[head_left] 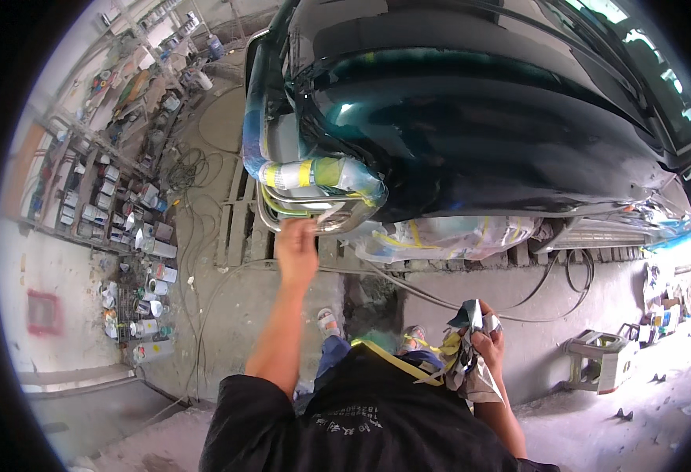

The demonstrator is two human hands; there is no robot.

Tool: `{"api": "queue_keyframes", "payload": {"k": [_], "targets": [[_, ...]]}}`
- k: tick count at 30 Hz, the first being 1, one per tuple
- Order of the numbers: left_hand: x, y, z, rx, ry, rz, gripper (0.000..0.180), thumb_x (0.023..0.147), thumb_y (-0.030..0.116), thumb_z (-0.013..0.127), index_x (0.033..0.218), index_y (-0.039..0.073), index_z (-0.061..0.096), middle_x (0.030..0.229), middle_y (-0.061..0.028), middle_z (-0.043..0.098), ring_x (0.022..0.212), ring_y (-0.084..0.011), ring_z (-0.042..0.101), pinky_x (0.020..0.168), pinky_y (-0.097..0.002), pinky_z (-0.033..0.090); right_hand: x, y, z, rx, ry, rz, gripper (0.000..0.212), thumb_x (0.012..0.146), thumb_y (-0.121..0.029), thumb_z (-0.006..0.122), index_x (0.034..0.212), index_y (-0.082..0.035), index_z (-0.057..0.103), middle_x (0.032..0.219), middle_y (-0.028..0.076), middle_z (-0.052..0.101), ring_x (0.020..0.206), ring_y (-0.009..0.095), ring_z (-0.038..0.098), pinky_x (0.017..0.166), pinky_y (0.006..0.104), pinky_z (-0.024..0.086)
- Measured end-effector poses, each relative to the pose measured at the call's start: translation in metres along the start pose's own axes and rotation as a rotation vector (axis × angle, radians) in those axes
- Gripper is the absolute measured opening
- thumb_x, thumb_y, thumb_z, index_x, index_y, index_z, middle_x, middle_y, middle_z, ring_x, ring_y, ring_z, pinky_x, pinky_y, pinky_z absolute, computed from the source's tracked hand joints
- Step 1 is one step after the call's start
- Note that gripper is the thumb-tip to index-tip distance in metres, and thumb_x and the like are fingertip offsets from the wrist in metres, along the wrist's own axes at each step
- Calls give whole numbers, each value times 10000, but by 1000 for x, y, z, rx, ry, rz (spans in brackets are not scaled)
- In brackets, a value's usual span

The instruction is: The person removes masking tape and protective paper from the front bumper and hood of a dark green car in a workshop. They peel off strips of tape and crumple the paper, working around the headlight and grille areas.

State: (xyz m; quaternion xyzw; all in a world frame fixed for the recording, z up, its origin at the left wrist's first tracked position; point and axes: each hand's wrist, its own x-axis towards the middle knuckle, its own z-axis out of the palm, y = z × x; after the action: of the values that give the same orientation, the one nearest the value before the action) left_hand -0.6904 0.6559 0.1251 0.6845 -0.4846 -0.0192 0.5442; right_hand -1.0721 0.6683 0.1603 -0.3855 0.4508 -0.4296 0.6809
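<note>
My left hand [296,245] is raised to the front corner of a dark green vehicle [455,134], its fingers closed by the shiny metal bars [270,212]. A pale strip [329,213] shows beside the fingertips; what they pinch is too small and blurred to tell. Above the hand, a thick tube [286,174] is wrapped in paper and yellow tape. Down by my right side, my right hand [488,343] is closed round a bunch of crumpled masking paper [471,370], with yellow tape strands hanging from it.
Plastic sheeting [455,236] covers the vehicle's lower edge. Hoses [440,299] run over the floor between my feet and the vehicle. Shelves with many cans [93,212] stand at the left. At the right is a plastic stool [599,362]. A floor channel [370,303] opens ahead of my feet.
</note>
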Motion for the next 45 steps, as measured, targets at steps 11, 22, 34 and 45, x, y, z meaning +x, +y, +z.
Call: {"api": "queue_keyframes", "payload": {"k": [11, 22, 34, 45], "targets": [[-8, -28, -70, -881, 157, -481, 117, 982, 92, 432, 983, 16, 521, 996, -116, 596, 1063, -244, 583, 950, -369, 464, 32, 16, 22, 54, -207, 118, 648, 712, -169, 670, 1299, 12, 464, 1114, 81, 584, 930, 160, 586, 837, 289, 460], [18, -78, -161, -962, 492, -515, 103, 968, 131, 462, 965, 44, 517, 817, -75, 598, 844, -255, 631, 765, -387, 525, 25, 25, 106, -116, -281, 92, 661, 709, -179, 686, 1300, 6, 454, 1086, 65, 585, 939, 146, 563, 838, 270, 440], [213, -116, -289, -833, 334, -238, 122, 979, 132, 443, 943, 36, 510, 793, -41, 509, 705, -154, 516, 681, -302, 451, -14, 50, 297, 25, -50, 108, 742, 690, -270, 732, 1307, 16, 436, 903, 79, 636, 799, 164, 623, 713, 282, 510], [398, -119, -393, -638, 413, -60, 184, 957, 128, 464, 1043, -24, 523, 758, -35, 533, 694, -160, 558, 651, -296, 452, 50, 58, 401, 90, -311, 128, 636, 717, -94, 661, 1309, -18, 443, 1133, 88, 573, 1028, 169, 562, 911, 316, 436]]}}
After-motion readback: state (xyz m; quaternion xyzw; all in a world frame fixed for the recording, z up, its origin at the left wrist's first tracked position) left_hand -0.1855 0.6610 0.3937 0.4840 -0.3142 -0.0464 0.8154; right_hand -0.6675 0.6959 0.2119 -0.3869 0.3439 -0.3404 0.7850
